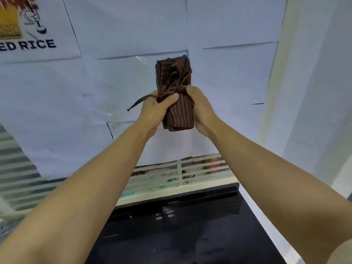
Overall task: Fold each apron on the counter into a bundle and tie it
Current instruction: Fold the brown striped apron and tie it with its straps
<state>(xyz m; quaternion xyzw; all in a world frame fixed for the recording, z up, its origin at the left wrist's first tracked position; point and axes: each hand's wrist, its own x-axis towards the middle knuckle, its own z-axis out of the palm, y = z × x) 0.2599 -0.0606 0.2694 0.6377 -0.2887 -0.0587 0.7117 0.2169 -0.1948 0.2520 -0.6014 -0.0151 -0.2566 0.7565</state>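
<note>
Forearms [91,191] reach over a black counter [171,237]; left hand [152,111] pinches the strap [141,101], right hand [201,109] grips the striped apron bundle [180,116], held aloft. Soft, light cloth, probably best held at its cinched middle.

A white poster [38,35] on the wall at upper left bears dark capital letters reading "ED RICE", its beginning cut off.
</note>
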